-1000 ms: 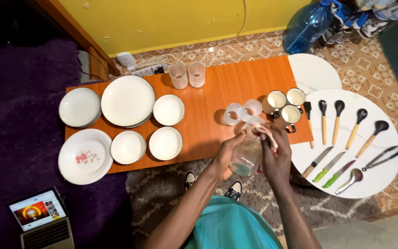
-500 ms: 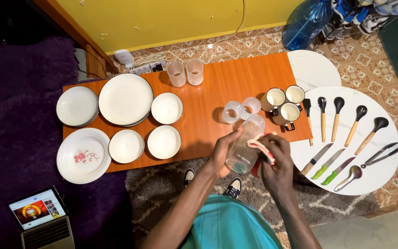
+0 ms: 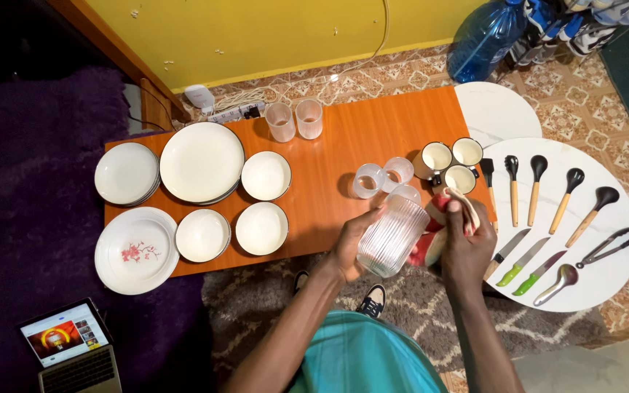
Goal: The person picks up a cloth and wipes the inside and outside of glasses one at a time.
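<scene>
The glass was held tilted just above the tabletop's near edge; left hand fingers wrapped its ribbed side; right hand fingers pinched a cloth; it looked breakable, slippery, best gripped round its middle.

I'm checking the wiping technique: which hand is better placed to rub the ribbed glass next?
Probably the right hand: it holds the red and white cloth against the ribbed glass, while the left hand grips the glass.
</scene>
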